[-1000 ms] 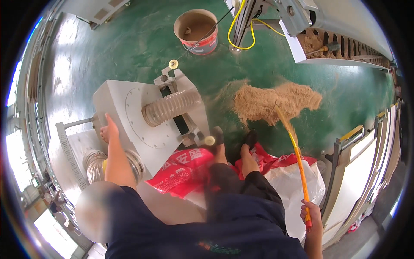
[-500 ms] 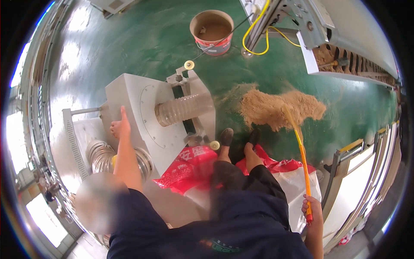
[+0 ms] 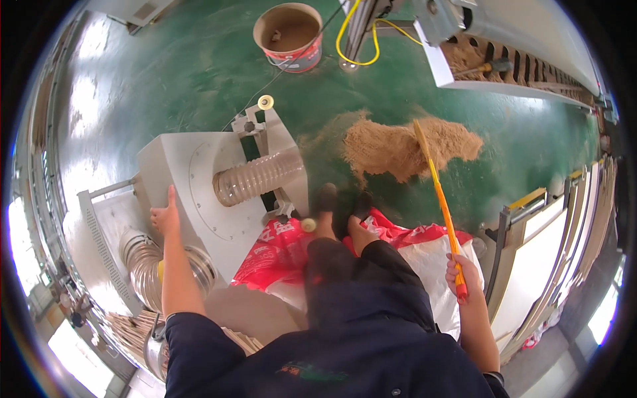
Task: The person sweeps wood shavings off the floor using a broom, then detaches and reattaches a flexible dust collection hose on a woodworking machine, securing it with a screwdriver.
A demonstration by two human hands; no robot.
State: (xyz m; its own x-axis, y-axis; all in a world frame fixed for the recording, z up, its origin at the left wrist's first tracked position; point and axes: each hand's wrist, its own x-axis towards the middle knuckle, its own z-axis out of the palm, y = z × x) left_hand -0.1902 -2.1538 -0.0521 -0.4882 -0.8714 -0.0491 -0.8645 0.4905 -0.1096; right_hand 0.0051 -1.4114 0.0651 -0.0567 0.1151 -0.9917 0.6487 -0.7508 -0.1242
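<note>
My right hand (image 3: 462,275) is closed round the orange handle of a slender broom (image 3: 441,196), near its red end cap. The broom slants away from me, and its narrow tan far end overlaps the far part of a heap of brown sawdust-like powder (image 3: 391,149) on the floor. I cannot tell whether that end touches the heap. On the left, my left hand (image 3: 164,215) rests against a pale grey metal machine housing (image 3: 182,169), with the thumb stretched forward. The other fingers look bent and are partly hidden. A clear ribbed hose (image 3: 259,178) comes out of the housing.
A bucket (image 3: 288,40) with brown contents stands far ahead on the green floor (image 3: 199,86). At the upper right, a machine trough (image 3: 491,79) holds brown powder. A red and white sack (image 3: 424,265) lies by my legs. Boards (image 3: 537,239) lean at the right.
The whole view has shifted. My right hand and the broom have moved forward, and the broom's far end has gone from mid-heap to its far part. My left hand stays at the housing.
</note>
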